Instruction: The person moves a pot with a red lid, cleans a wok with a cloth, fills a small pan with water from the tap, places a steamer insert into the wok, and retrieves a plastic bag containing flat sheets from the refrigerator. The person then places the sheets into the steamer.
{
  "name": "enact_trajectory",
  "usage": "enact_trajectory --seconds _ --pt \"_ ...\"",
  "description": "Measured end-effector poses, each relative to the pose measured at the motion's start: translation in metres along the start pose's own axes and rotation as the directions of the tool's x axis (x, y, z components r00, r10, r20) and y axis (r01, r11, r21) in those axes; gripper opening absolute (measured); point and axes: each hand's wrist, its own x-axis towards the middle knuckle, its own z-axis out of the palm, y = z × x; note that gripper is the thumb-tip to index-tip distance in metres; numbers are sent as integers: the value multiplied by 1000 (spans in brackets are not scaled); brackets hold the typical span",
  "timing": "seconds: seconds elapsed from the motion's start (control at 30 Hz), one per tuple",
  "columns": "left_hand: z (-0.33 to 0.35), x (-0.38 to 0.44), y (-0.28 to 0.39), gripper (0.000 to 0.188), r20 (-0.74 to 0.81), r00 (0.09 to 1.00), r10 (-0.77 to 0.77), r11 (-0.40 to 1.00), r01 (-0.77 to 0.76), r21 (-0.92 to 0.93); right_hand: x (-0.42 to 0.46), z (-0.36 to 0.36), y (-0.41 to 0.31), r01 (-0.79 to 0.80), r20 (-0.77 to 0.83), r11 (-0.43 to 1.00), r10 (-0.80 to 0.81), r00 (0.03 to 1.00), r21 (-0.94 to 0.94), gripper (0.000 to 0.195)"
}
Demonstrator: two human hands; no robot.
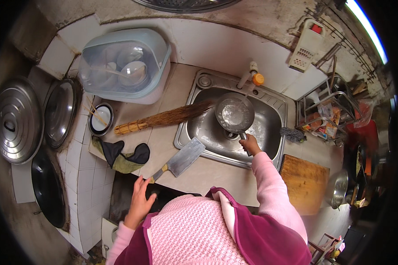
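My right hand (249, 144) grips the handle of a metal ladle or small pan (234, 112), its round bowl over the stainless steel sink (267, 132). Water seems to run into it from the faucet with an orange knob (258, 79). Fingers spread, my left hand (141, 198) hangs by the counter's front edge, holding nothing. Close to its fingertips is the handle end of a cleaver (187, 157), whose blade reaches the sink's rim. A bundled-twig wok brush (159, 118) lies across the counter, its bristles over the sink's left side.
A lidded plastic tub (126, 66) of bowls stands at the back left. Nearby are a bowl with chopsticks (101, 119) and a green-black cloth item (122, 155). To the right lie a steel scourer (293, 134), a wooden cutting board (303, 182) and a metal rack (328, 109).
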Motion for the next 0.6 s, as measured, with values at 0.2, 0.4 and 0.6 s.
enact_trajectory --seconds 0.2,0.4,0.6 --pt "2 166 90 55 24 855 517 856 -517 -14 -35 -26 -15 -41 14 999 41 999 3 24" --pt "77 314 219 50 -40 726 686 727 -687 8 -55 -41 -21 -29 -2 996 29 1000 83 22" --pt "132 368 284 44 -33 749 662 737 -641 214 -63 -46 -25 2 -35 999 -1 999 40 28"
